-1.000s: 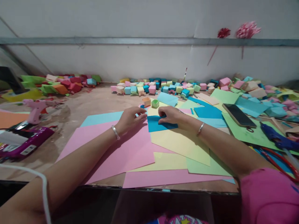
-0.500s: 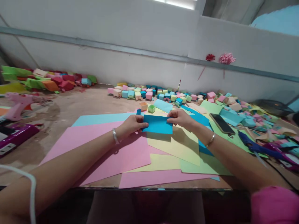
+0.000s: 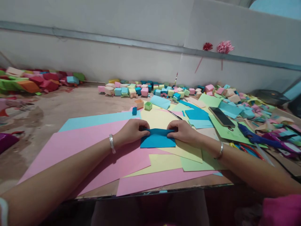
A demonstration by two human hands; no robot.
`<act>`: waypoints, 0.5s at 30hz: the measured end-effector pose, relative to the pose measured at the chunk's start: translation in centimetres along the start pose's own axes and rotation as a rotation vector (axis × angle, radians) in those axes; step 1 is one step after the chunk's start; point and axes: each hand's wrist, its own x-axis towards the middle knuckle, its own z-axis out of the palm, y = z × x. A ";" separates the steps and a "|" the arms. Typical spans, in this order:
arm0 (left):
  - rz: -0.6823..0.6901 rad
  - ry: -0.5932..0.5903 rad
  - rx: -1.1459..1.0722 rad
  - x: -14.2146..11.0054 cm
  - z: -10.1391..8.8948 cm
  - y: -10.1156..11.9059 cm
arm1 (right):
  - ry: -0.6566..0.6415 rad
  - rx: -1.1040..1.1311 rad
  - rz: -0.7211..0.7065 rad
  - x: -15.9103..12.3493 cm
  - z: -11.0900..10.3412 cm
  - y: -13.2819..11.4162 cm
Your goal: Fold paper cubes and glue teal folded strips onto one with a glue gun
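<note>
A small blue sheet of paper [image 3: 158, 139] lies low over the coloured sheets, its far edge bent up in a narrow fold. My left hand [image 3: 135, 131] pinches the far left corner between thumb and fingers. At the far right corner, my right hand [image 3: 182, 131] grips the paper the same way. Under the left arm spreads a large pink sheet [image 3: 94, 150], and a yellow sheet [image 3: 189, 152] lies beneath the blue piece. Beyond the hands stand a small green paper box [image 3: 148, 105], an orange paper box [image 3: 139, 103] and a little blue folded piece [image 3: 134, 111].
Several small paper cubes [image 3: 144, 91] line the wall side. On the right lie a phone [image 3: 221, 116], a blue glue gun [image 3: 254, 133] and red-handled scissors [image 3: 254, 150]. A dark slim tool [image 3: 175, 115] rests behind my right hand. More red and green paper pieces [image 3: 44, 80] are heaped far left.
The blue paper was first low by my right hand, then held up flat by both hands. Now it is lower and nearer, with its far edge folded. The view has shifted.
</note>
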 end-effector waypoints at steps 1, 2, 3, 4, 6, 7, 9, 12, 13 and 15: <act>0.034 -0.003 0.021 -0.1 0.1 0.1 | 0.025 -0.059 -0.053 -0.2 0.1 0.2; 0.069 -0.006 0.041 -0.2 0.2 0.2 | 0.053 -0.118 -0.108 -0.4 0.2 0.3; 0.105 -0.009 0.061 -0.2 0.3 0.3 | 0.081 -0.175 -0.158 -0.6 0.3 0.5; 0.142 -0.013 0.081 -0.3 0.3 0.4 | 0.104 -0.231 -0.203 -0.7 0.3 0.7; 0.216 -0.010 0.118 -0.5 0.3 0.6 | 0.135 -0.334 -0.276 -1.1 0.4 0.9; 0.246 -0.008 0.140 -0.6 0.3 0.7 | 0.139 -0.380 -0.307 -1.2 0.4 0.9; 0.286 -0.004 0.186 -0.7 0.3 0.9 | 0.142 -0.453 -0.352 -1.4 0.4 0.7; 0.318 -0.007 0.248 -0.9 0.3 1.2 | 0.149 -0.509 -0.406 -1.6 0.4 0.1; 0.330 -0.014 0.267 -1.0 0.3 1.2 | 0.152 -0.511 -0.421 -1.6 0.5 -0.1; 0.360 -0.033 0.303 -1.1 0.3 1.4 | 0.156 -0.505 -0.441 -1.7 0.6 -0.3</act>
